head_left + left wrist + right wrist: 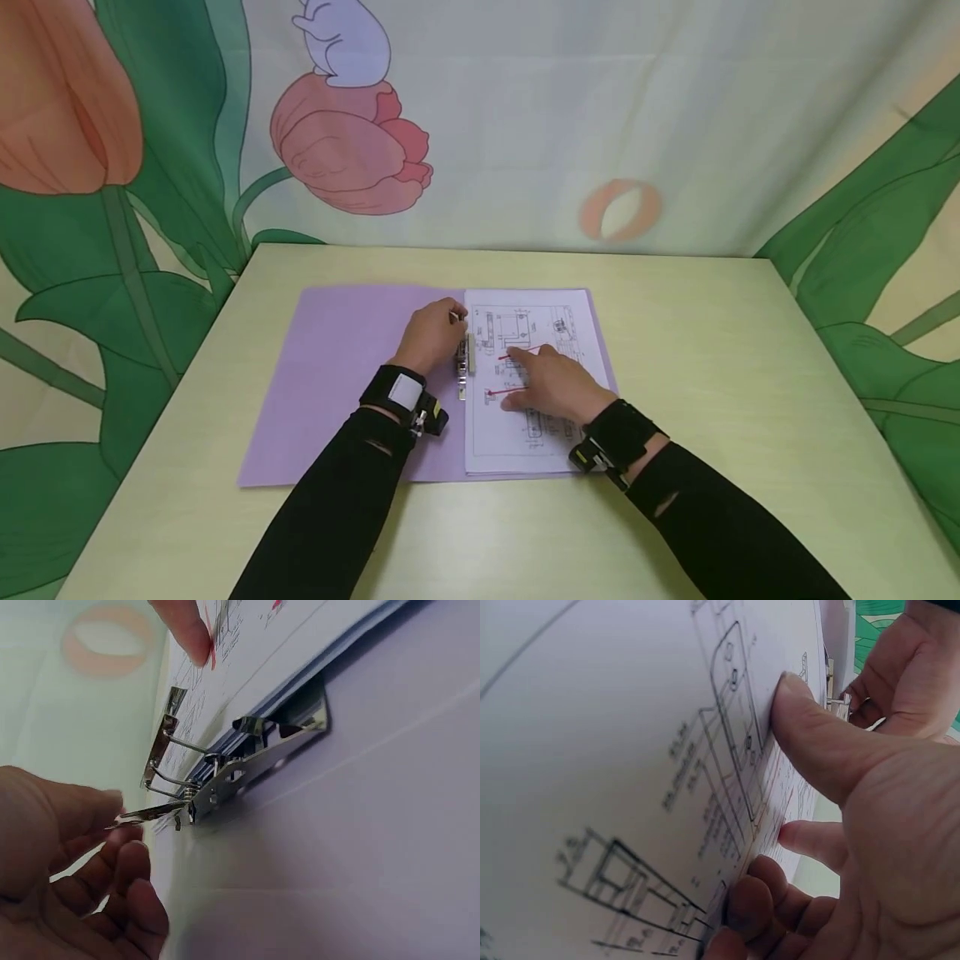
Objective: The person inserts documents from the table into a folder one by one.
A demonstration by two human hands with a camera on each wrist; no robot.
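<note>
A purple folder [337,383] lies spread out on the table, a stack of printed drawing sheets [498,446] on its right half. The metal lever clip [259,761] sits along the fold at the sheets' left edge. My left hand [435,337] pinches the clip's raised lever [154,813] between thumb and fingers. On the top sheet rests my right hand [558,385], thumb and forefinger extended against the paper. In the right wrist view, the other fingers of the right hand [900,840] bend loosely above the page.
The pale wooden table [720,375] extends around the folder on all sides. Behind it hangs a curtain [510,125] printed with flowers and leaves. Red marks [508,390] show on the top sheet beside the right hand.
</note>
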